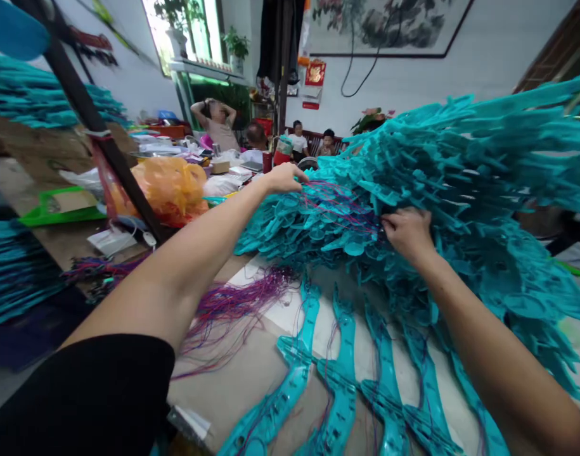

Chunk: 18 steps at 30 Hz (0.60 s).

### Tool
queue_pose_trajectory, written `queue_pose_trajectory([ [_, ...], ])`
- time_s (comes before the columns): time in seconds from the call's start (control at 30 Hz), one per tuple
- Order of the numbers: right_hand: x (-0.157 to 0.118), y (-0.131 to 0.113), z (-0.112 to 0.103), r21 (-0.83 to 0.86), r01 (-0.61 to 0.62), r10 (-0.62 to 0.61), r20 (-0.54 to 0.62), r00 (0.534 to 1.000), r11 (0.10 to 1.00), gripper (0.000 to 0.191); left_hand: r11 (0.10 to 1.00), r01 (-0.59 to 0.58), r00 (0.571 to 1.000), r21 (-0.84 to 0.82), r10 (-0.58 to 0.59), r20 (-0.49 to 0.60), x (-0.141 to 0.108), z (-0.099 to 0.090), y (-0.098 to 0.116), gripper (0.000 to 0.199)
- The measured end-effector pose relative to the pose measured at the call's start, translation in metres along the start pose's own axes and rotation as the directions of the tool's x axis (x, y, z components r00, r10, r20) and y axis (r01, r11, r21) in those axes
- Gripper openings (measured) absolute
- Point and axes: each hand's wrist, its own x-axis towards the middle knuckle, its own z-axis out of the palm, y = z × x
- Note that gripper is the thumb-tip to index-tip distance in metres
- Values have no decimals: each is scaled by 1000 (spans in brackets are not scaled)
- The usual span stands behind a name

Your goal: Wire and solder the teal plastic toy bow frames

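A bundle of thin red and blue wires (335, 201) stretches between my hands over a big heap of turquoise plastic parts (413, 158). My left hand (288, 178) is closed on one end of the wires, at the heap's left side. Fingers bent, my right hand (407, 229) pinches the other end against the heap's front. Below, several turquoise parts (340, 380) lie in a row on the table (242, 361), with thin wires on them. More red, blue and purple wires (237, 304) are spread to the left of the row.
A dark post (104, 133) slants at the left, near an orange plastic bag (161, 183) and a green tray (61, 206). Turquoise stacks (18, 272) stand at the far left. Several people (220, 126) sit in the background, behind a cluttered table.
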Motion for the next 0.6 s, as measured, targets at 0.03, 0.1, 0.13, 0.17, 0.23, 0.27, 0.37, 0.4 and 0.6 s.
queue_pose_trajectory([
  [0.03, 1, 1, 1, 12, -9, 9, 16, 1000, 1000, 28, 996, 12, 1000, -93, -13, -12, -7, -4, -1, 48],
  [0.1, 3, 2, -1, 47, -29, 28, 34, 999, 998, 32, 967, 20, 993, -256, -50, -111, -23, -19, -1, 55],
  [0.13, 3, 3, -3, 61, -33, 31, 25, 999, 998, 35, 951, 20, 981, -308, -78, -178, -34, -27, -1, 54],
  [0.17, 3, 3, -6, 62, -30, 31, -8, 999, 998, 38, 941, 24, 963, -337, -112, -245, -48, -36, -1, 50],
  [0.23, -2, -2, -12, 33, -11, 16, -172, 985, 999, 46, 938, 55, 925, -343, -177, -335, -88, -47, -2, 37],
  [0.27, -8, -8, -14, 25, 2, 4, -261, 965, 1000, 48, 940, 84, 915, -331, -204, -347, -116, -49, -2, 29],
  [0.37, -35, -50, -12, 99, 131, -84, -381, 921, 987, 42, 937, 219, 934, -272, -282, -218, -220, -33, -7, 18],
  [0.4, -48, -73, -9, 155, 215, -145, -370, 918, 964, 36, 924, 285, 936, -253, -325, -132, -257, -22, -9, 18],
  [0.6, -115, -246, 24, 452, 681, -604, -325, 727, 577, 26, 833, 550, 833, -53, -552, -29, -413, 55, -26, 15],
])
